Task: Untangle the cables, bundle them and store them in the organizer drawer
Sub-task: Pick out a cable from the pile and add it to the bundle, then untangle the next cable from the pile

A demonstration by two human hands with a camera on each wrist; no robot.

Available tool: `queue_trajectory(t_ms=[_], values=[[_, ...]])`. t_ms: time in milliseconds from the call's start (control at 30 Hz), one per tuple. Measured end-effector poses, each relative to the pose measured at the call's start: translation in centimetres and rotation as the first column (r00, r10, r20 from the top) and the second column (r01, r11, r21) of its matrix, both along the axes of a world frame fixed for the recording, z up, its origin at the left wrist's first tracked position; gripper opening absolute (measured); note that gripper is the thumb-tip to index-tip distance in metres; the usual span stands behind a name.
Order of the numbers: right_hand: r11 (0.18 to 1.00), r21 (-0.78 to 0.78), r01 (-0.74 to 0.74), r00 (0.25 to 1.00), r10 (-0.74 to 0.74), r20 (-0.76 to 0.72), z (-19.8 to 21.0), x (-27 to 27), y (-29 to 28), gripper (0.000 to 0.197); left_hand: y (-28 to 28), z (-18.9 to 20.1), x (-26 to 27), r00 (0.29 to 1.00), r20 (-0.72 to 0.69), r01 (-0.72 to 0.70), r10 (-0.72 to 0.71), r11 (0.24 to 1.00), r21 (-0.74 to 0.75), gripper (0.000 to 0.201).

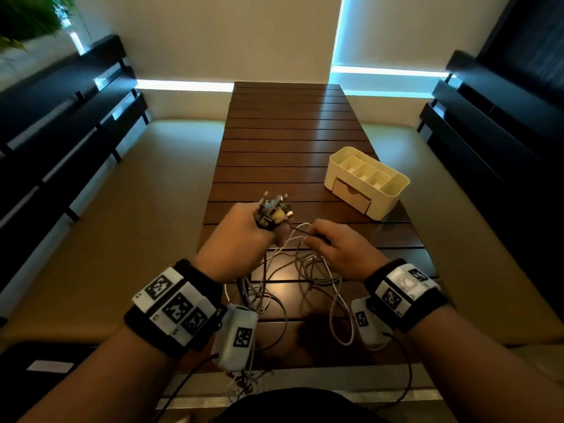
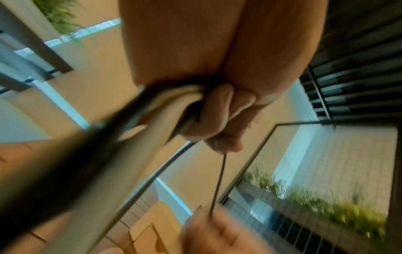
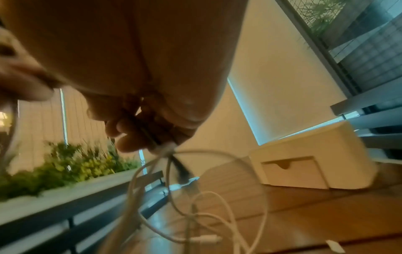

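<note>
My left hand (image 1: 244,233) is raised over the table and grips a bunch of cable ends, with several plugs (image 1: 273,207) sticking up out of the fist. In the left wrist view its curled fingers (image 2: 219,111) wrap the cable strands. My right hand (image 1: 338,245) sits just right of it and pinches a thin dark cable (image 1: 300,231) stretched between both hands. Its fingers (image 3: 130,135) also hold white cable. A tangle of white and grey cables (image 1: 293,279) hangs from both hands onto the wooden table (image 1: 290,141). The cream organizer (image 1: 366,181) stands at the right, its drawer (image 1: 352,195) closed.
Dark benches (image 1: 67,126) flank the table on both sides. Some cable ends (image 1: 241,383) dangle over the near table edge. The organizer's top compartments (image 1: 367,170) look empty. Bare slats stretch beyond the hands to the far end.
</note>
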State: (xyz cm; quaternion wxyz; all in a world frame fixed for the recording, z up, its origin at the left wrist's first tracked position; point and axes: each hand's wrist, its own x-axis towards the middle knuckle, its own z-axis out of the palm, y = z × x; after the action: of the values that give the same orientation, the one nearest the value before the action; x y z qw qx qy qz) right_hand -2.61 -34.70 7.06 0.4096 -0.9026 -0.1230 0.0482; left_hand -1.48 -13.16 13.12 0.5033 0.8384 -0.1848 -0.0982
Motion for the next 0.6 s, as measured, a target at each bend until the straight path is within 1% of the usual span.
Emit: queue_trajectory(t_ms=[67,133,167,233,267,300,333,367,400,500,533,567,600], values=[[0.997,-0.049,0.061,0.995,-0.064,-0.076,-1.3,0.1,-1.0,0.018,0.5,0.5,0.1,0.995,-0.08,-0.061,0.053,0.993,-0.103,0.008],[0.986,-0.091,0.14,0.984,-0.149,-0.1,-1.7,0.3,-2.0,0.017,0.8,0.9,-0.1,0.989,-0.14,-0.066,0.048,0.99,-0.126,0.008],[0.982,-0.102,0.159,0.98,-0.169,-0.102,-1.7,0.4,-2.4,0.015,0.9,1.0,-0.1,0.985,-0.169,-0.062,0.042,0.991,-0.115,0.008],[0.989,-0.074,0.13,0.98,-0.139,-0.143,-0.7,0.4,-2.4,0.008,1.0,0.9,-0.2,0.978,-0.205,-0.052,0.038,0.996,-0.067,0.007],[0.995,-0.056,0.088,0.982,-0.096,-0.164,0.0,0.2,-2.1,0.013,0.9,0.8,-0.3,0.976,-0.216,-0.041,0.031,0.998,-0.042,0.008],[0.998,-0.049,0.042,0.985,-0.049,-0.163,0.7,0.1,-1.9,0.025,0.8,0.6,-0.4,0.974,-0.227,-0.02,0.014,1.0,-0.023,0.008],[0.999,-0.048,0.003,0.99,-0.009,-0.143,1.5,-0.2,-1.5,0.035,0.7,0.5,-0.5,0.971,-0.238,0.006,-0.008,1.0,-0.009,0.01],[0.999,-0.036,-0.026,0.993,0.022,-0.112,2.2,-0.7,-0.9,0.039,0.5,0.4,-0.5,0.97,-0.241,0.031,-0.029,1.0,0.002,0.011],[0.999,-0.009,-0.048,0.996,0.047,-0.074,2.9,-1.2,-0.4,0.037,0.4,0.2,-0.5,0.97,-0.24,0.043,-0.04,0.999,0.006,0.012],[0.993,0.086,-0.086,0.996,0.084,0.027,3.9,-2.7,1.2,0.012,0.3,0.0,-0.4,0.958,-0.286,0.009,-0.026,0.998,-0.06,0.012],[0.991,0.106,-0.078,0.997,0.074,0.036,3.9,-3.0,1.4,0.009,0.3,-0.1,-0.4,0.948,-0.316,0.004,-0.032,0.996,-0.09,0.012],[0.992,0.116,-0.058,0.998,0.055,0.036,3.8,-3.3,1.5,0.013,0.3,-0.1,-0.5,0.938,-0.341,0.016,-0.054,0.994,-0.112,0.011],[0.993,0.114,-0.031,0.999,0.027,0.034,3.7,-3.5,1.4,0.02,0.2,-0.1,-0.7,0.93,-0.358,0.039,-0.083,0.991,-0.129,0.01]])
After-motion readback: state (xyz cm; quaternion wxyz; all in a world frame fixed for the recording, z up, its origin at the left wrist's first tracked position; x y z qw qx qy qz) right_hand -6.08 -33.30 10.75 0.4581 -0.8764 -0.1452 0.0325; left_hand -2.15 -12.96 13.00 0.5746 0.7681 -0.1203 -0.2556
